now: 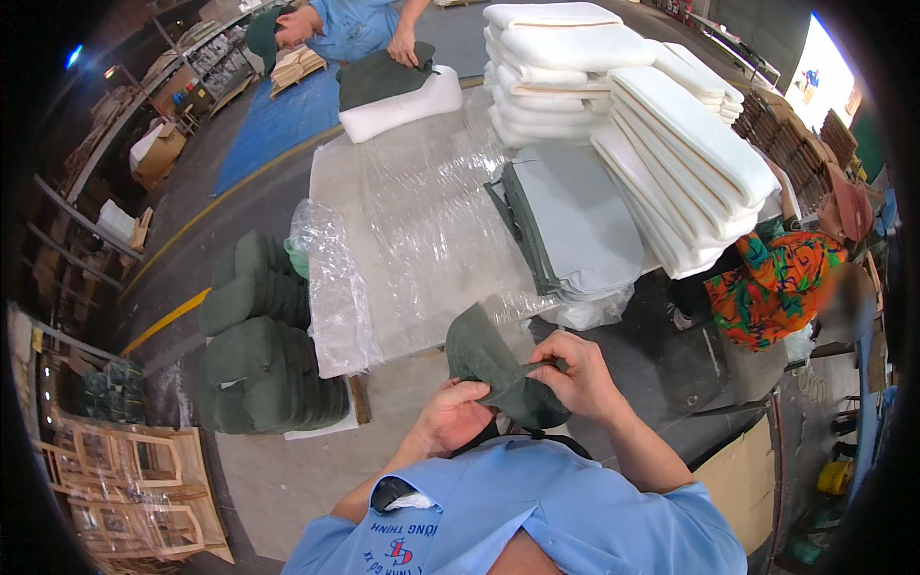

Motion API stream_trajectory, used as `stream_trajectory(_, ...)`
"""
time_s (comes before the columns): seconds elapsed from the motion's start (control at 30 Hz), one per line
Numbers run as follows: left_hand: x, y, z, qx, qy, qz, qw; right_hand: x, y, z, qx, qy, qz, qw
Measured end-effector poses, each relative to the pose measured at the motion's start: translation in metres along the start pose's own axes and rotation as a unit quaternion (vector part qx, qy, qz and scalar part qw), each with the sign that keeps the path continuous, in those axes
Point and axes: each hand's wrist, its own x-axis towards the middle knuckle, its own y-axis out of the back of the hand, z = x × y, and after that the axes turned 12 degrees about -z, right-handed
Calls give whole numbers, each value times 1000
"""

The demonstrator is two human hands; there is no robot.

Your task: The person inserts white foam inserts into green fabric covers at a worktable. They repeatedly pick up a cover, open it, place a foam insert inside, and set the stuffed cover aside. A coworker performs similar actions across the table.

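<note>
A dark green fabric cover [479, 355] is held up close to my body, just off the near edge of the table. My left hand [456, 414] grips it from the left, thumb laid over the cloth. At its right side, my right hand [573, 372] pinches the edge of the fabric between thumb and fingers. The cover hangs folded and bent, so its full shape cannot be made out. Beyond it lies the plastic-wrapped table top [412, 211]. A stack of grey and green covers [575, 220] rests on the table's right side.
White foam cushions [671, 153] are piled high at the table's right and far end. Stacked green cushions [273, 374] stand to the left. Across the table a co-worker [355, 34] handles green fabric on white foam. Another person in orange patterned clothing [776, 283] is at the right.
</note>
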Motion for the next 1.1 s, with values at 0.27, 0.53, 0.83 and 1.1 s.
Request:
stream_trajectory(0.27, -1, 7, -13, -26, -1, -101, 995, 3, 13, 12, 18, -22, -23, 999)
stream_trajectory(0.53, 0, 35, -10, -63, -50, -108, 991, 9, 16, 17, 24, -22, -85, 996)
stream_trajectory(0.83, -29, 12, 42, 251, -13, 18, 968, 14, 52, -11, 104, -7, -188, 977)
stream_trajectory(1.1, -35, -131, 135, 590, -92, -417, 685, 81, 86, -45, -32, 83, -70, 993)
